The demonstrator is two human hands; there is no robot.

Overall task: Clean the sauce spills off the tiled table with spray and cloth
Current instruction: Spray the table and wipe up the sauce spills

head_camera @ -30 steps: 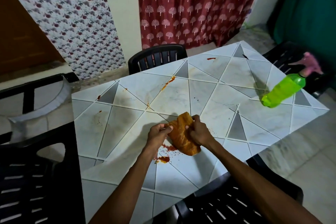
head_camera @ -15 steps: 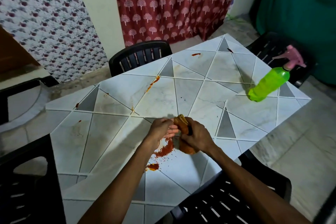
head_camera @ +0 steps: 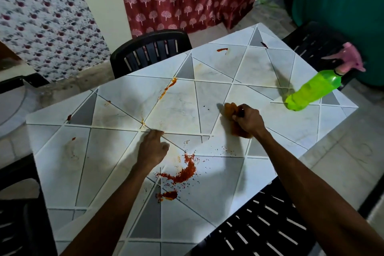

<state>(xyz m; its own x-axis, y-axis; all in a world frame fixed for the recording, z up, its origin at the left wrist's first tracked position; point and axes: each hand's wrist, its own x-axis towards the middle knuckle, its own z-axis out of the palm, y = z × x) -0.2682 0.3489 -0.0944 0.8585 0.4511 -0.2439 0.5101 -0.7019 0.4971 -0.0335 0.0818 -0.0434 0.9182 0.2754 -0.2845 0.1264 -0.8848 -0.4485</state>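
One spray bottle [head_camera: 311,91] on table [head_camera: 291,124]; right hand [head_camera: 250,120] grips cloth [head_camera: 229,109].

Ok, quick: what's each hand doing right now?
Left hand: open, fingers loosely curled, holding nothing.
Right hand: closed, gripping the bunched orange cloth.

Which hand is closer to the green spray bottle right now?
Right. The right hand, gripping the cloth, sits nearer the spray bottle; the left hand is farther off, past the cloth.
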